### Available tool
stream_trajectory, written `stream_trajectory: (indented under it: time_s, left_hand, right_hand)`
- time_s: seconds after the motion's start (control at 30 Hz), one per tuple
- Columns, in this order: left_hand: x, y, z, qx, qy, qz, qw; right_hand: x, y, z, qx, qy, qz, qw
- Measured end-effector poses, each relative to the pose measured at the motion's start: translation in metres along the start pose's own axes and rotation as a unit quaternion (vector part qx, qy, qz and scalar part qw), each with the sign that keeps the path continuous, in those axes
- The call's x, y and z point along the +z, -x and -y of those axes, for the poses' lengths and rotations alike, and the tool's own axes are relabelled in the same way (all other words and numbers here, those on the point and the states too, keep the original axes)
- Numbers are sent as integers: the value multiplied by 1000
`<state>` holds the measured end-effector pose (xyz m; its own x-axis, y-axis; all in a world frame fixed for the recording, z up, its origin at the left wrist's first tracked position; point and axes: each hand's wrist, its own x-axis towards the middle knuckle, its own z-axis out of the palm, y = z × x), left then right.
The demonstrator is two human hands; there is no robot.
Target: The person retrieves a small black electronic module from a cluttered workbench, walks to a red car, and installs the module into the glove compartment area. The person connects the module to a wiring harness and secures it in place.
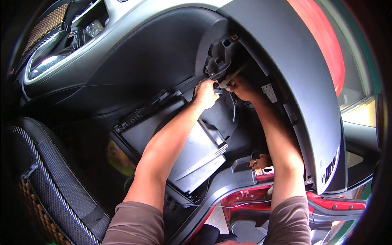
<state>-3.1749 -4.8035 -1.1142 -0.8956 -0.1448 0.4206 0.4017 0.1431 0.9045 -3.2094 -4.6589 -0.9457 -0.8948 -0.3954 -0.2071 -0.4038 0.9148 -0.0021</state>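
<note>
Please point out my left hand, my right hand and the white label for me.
Left hand [205, 94]: head view, on the back of the hand.
Right hand [242, 89]: head view, on the back of the hand.
White label [269, 93]: head view, middle of its face.

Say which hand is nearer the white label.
Right. The right hand is just left of the white label; the left hand is farther left, beyond the right hand.

Two hands, a left hand [205, 94] and a right hand [241, 88], are meeting at one pale cable [232, 77]. One black compartment [200, 153] is lying nearer the wearer than the grip; one white label [269, 93] is showing to its right, one seat [61, 171] well left.
</note>
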Motion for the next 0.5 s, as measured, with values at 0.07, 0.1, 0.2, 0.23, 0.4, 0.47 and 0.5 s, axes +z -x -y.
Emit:
stream_trajectory:
  time_s: [0.07,0.1,0.2,0.23,0.4,0.47,0.5]
  left_hand:
    - [0,-2,0,-6,5,17,1000]
    - [0,-2,0,-14,3,27,1000]
    - [0,-2,0,-3,11,19,1000]
    - [1,-3,0,-5,17,20,1000]
    - [5,-4,2,5,20,-6,1000]
    - [5,-5,3,0,14,10,1000]
    - [5,-6,4,-4,13,17,1000]
  right_hand:
    - [2,0,1,1,-21,-16,1000]
    - [2,0,1,-5,-14,-20,1000]
    - [1,-2,1,12,9,-11,1000]
    - [0,-3,0,23,19,-1,1000]
    - [1,-11,-5,18,10,17,1000]
    - [4,-13,-5,13,6,6,1000]
    - [4,-12,-4,10,15,5,1000]
